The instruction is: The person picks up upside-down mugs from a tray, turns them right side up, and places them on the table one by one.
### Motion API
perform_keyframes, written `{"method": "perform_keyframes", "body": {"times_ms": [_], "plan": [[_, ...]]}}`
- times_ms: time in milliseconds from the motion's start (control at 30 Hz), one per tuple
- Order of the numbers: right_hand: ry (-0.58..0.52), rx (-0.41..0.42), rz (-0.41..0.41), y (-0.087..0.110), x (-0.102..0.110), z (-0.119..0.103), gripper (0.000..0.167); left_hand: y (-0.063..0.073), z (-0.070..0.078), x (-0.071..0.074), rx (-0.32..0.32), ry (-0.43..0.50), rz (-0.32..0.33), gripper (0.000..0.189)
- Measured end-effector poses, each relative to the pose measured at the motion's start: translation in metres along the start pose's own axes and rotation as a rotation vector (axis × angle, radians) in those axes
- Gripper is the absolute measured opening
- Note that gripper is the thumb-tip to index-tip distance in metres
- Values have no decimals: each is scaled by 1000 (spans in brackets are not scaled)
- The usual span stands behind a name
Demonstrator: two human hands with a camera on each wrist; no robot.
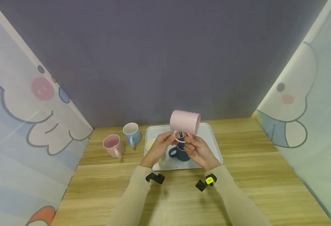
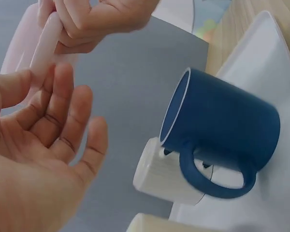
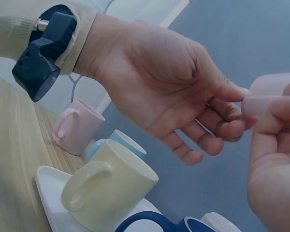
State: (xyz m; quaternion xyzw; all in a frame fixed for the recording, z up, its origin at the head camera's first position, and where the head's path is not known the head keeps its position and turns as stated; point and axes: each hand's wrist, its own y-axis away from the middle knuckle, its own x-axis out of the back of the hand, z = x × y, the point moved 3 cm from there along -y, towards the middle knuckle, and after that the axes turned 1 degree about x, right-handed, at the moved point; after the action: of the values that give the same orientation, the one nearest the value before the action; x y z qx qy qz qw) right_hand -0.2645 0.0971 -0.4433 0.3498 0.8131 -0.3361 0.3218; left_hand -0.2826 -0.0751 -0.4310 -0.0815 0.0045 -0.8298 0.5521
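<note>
Above the tray, a pale pink mug is held on its side, mouth facing right. My left hand pinches its handle between thumb and forefinger, the other fingers loosely spread. From the other side my right hand grips the same handle with its fingertips. Beneath the hands a navy blue mug stands on the white tray, partly covered by them in the head view. Left of it is a cream mug, largely behind my left hand from above. A white mug stands beyond the navy one.
To the tray's left, on the wooden table, stand another pink mug and a light blue mug. A dark grey panel rises behind the table, with cartoon-printed sheets along both sides.
</note>
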Motion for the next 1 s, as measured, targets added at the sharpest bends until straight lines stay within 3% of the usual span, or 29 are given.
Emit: {"method": "perform_keyframes", "body": {"times_ms": [133,233,367,600,800,1000], "plan": [[59,25,46,2,-1,-4,27,3,0,5,-15,-129,55,26],[94,58,87,5,-1,-11,28,3,-4,14,-47,-253,154,17],[109,124,147,11,4,-26,34,4,-13,36,-65,-346,298,10],[215,209,300,23,24,-47,38,23,-38,77,52,-406,475,11],[329,194,469,36,41,-62,32,39,-58,97,116,-341,561,16],[369,172,598,49,57,-77,32,51,-84,111,183,-510,619,17]]}}
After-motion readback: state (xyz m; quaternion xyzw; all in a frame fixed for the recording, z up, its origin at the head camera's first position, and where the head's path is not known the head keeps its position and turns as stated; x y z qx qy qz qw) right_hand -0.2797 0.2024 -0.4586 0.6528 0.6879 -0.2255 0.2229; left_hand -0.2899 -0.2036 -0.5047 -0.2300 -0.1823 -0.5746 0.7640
